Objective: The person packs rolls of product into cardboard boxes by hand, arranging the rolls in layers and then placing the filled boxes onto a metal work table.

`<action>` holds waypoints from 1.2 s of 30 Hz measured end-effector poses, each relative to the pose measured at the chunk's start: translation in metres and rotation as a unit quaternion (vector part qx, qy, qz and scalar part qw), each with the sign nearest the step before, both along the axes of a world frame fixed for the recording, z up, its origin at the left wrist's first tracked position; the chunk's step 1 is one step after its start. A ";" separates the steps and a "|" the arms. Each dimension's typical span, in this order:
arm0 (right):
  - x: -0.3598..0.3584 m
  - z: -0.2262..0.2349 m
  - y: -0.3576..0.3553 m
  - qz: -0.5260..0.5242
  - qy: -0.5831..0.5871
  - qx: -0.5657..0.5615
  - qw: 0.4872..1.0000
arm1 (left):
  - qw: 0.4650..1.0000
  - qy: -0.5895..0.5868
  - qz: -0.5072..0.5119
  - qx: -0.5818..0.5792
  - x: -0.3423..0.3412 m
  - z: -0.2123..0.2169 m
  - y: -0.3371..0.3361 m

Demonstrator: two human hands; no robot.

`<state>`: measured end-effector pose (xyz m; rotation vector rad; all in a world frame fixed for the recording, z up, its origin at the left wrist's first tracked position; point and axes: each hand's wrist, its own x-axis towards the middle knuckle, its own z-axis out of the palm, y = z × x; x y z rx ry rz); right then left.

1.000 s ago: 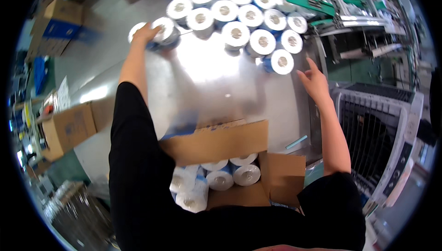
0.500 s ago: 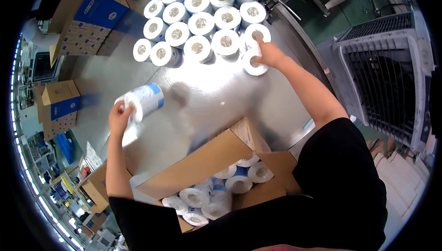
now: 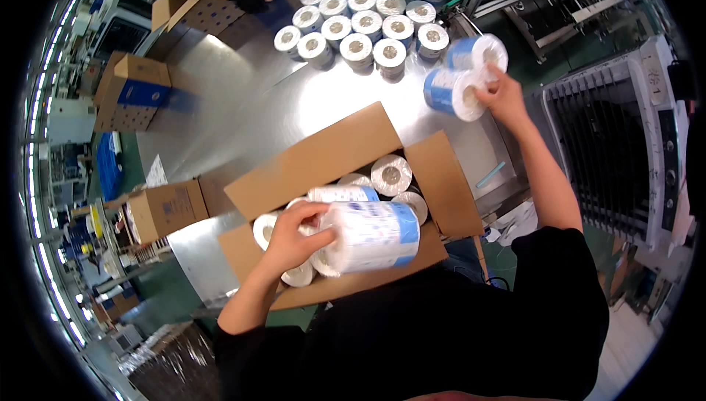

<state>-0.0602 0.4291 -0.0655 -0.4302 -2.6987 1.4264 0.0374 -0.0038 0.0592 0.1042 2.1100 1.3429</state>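
A wrapped white-and-blue roll (image 3: 371,237) is being gripped by the left hand (image 3: 293,235), fingers curled around its end, and is being held on its side over the open cardboard box (image 3: 323,152) at about 6 o'clock. Several rolls (image 3: 390,174) are already lying inside the box. At about 2 o'clock, two more wrapped rolls (image 3: 463,77) are being clasped together by the right hand (image 3: 501,94), fingers wrapped around their ends, above the shiny metal table (image 3: 220,99). A cluster of upright rolls (image 3: 360,30) is standing at 12 o'clock. The packing step appears to be in hand. A free gap among the packed rolls is judged to be needed next, with the roll being lowered squarely.
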 end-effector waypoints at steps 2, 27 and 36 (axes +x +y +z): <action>0.005 0.063 -0.013 0.036 0.125 -0.096 0.987 | 0.929 0.252 -0.167 -0.215 0.016 0.002 0.025; 0.130 0.088 -0.188 0.513 0.103 0.174 0.834 | 0.860 0.385 -0.270 -0.198 0.059 -0.094 -0.013; 0.145 0.019 -0.196 0.506 0.191 0.280 0.794 | 0.947 0.250 -0.137 -0.151 0.063 -0.048 -0.069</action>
